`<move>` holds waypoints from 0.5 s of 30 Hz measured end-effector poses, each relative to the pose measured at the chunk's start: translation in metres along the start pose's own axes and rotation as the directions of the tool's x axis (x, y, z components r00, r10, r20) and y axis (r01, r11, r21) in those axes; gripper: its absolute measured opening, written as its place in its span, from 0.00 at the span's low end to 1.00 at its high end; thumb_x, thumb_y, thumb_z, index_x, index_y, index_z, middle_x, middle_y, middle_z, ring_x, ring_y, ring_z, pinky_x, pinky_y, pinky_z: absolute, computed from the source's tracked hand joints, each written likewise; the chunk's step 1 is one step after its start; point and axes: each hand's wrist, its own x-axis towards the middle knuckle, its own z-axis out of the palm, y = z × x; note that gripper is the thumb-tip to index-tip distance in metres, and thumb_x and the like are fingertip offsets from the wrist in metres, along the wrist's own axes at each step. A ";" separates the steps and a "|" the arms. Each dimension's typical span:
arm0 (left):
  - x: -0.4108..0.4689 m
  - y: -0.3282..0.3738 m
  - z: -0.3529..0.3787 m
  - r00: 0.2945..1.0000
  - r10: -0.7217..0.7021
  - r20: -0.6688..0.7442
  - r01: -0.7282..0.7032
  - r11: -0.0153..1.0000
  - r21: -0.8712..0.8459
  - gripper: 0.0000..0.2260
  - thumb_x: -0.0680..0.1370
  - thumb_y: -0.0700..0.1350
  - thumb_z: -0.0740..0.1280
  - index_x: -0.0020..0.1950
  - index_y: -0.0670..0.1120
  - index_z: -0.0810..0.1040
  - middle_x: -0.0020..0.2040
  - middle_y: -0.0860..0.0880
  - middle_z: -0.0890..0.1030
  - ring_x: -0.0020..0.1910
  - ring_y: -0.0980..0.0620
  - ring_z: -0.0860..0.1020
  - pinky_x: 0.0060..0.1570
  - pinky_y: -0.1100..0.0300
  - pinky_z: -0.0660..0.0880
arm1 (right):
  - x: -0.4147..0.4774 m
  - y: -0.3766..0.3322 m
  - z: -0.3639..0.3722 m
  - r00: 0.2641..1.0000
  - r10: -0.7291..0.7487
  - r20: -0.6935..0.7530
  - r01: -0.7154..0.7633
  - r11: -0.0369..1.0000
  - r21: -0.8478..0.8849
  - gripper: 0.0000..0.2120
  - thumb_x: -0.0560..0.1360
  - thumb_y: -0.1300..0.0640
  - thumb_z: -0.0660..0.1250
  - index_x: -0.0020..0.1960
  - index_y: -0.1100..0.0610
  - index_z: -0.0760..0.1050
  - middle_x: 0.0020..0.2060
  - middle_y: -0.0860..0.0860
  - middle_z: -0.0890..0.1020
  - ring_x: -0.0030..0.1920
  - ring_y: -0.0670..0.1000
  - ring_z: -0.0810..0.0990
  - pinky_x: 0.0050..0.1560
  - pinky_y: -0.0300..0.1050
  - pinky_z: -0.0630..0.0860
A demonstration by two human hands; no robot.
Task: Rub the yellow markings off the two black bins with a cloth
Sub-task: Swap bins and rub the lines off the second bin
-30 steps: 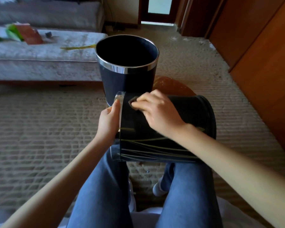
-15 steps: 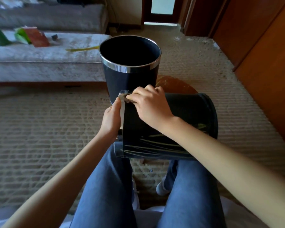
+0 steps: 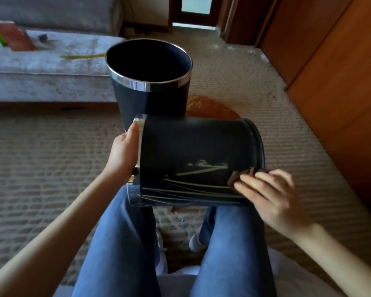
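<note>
One black bin [image 3: 193, 146] lies on its side across my knees, its silver rim to the left. Several yellow markings [image 3: 197, 189] run along its lower side. My left hand [image 3: 123, 154] grips the rim end. At the bin's base end, my right hand [image 3: 268, 195] presses a small brown cloth [image 3: 237, 177] against the wall, beside the markings. The second black bin [image 3: 150, 99] stands upright on the carpet just behind, its mouth open upward; I see no markings on its visible side.
A grey sofa [image 3: 41, 67] with a red-and-green packet [image 3: 7, 36] and a yellow strip [image 3: 81, 56] runs along the back left. Wooden cabinets [image 3: 341, 82] line the right. An orange-brown round object [image 3: 210, 107] lies behind the bins. My legs in blue jeans [image 3: 124, 243] are below.
My right hand has slid with the cloth from the rim end of the lying bin to its base end. The left hand stays on the rim.
</note>
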 end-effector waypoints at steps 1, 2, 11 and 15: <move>-0.002 0.000 0.001 1.000 0.012 -0.004 -0.012 1.000 -0.001 0.21 0.84 0.55 0.57 0.36 0.46 0.74 0.19 0.57 0.72 0.19 0.62 0.69 0.25 0.66 0.68 | 0.011 0.008 0.000 0.999 0.045 -0.023 -0.045 0.999 0.021 0.14 0.81 0.63 0.61 0.60 0.56 0.83 0.57 0.52 0.84 0.56 0.55 0.78 0.55 0.57 0.72; -0.004 0.001 0.000 1.000 0.021 -0.005 -0.021 1.000 -0.004 0.21 0.85 0.54 0.57 0.35 0.48 0.73 0.18 0.57 0.71 0.17 0.62 0.68 0.21 0.68 0.65 | 0.028 0.018 0.002 0.994 0.104 -0.046 -0.101 0.993 0.056 0.14 0.80 0.64 0.62 0.59 0.57 0.83 0.55 0.53 0.84 0.55 0.56 0.78 0.54 0.56 0.73; 0.001 0.005 0.001 1.000 -0.004 -0.026 0.004 1.000 0.004 0.20 0.84 0.56 0.59 0.36 0.46 0.74 0.18 0.56 0.71 0.17 0.61 0.66 0.21 0.66 0.62 | 0.077 0.034 0.009 0.945 0.326 0.017 -0.324 0.930 0.176 0.13 0.74 0.64 0.66 0.55 0.60 0.83 0.48 0.55 0.83 0.52 0.57 0.78 0.56 0.53 0.76; 0.003 0.004 0.001 0.999 0.006 -0.034 -0.005 1.000 0.029 0.21 0.84 0.56 0.59 0.34 0.47 0.73 0.18 0.56 0.70 0.17 0.61 0.66 0.24 0.62 0.64 | 0.005 0.003 0.001 0.991 0.127 -0.038 -0.120 0.981 0.149 0.11 0.75 0.60 0.66 0.54 0.59 0.85 0.47 0.55 0.84 0.52 0.56 0.76 0.54 0.52 0.75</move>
